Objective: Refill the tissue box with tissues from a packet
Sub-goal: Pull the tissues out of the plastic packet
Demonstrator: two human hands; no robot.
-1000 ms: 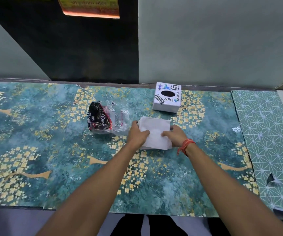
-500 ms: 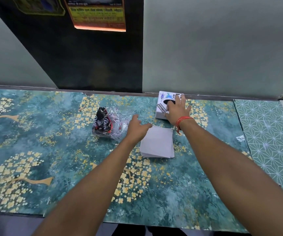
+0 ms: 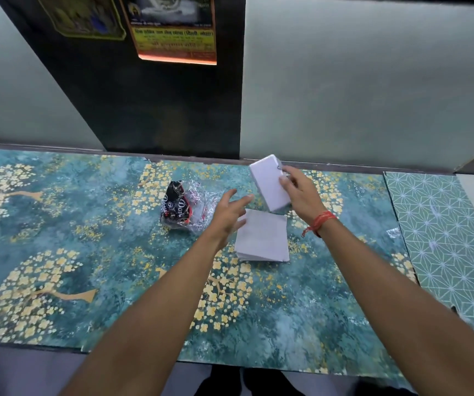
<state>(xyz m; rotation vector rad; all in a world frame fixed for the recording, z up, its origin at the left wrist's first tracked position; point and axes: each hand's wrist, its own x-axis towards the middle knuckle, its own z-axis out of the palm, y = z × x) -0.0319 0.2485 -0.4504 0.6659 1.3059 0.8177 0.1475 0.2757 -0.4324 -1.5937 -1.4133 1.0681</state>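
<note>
My right hand (image 3: 301, 192) grips the white tissue box (image 3: 268, 182) and holds it tilted above the table, its plain underside turned toward me. A stack of white tissues (image 3: 263, 237) lies flat on the table just below the box. My left hand (image 3: 227, 214) hovers open beside the stack, fingers spread, touching nothing. The crumpled clear packet with black and red print (image 3: 184, 207) lies left of the left hand.
The table carries a teal floral covering (image 3: 87, 238); a green patterned sheet (image 3: 444, 238) lies on its right end. A dark panel with posters (image 3: 173, 30) and a grey wall stand right behind the table's back edge.
My hands let go of the tissue stack. The right hand reached to the box at the back, gripped it, and lifted and tipped it over. The left hand rose off the stack.
</note>
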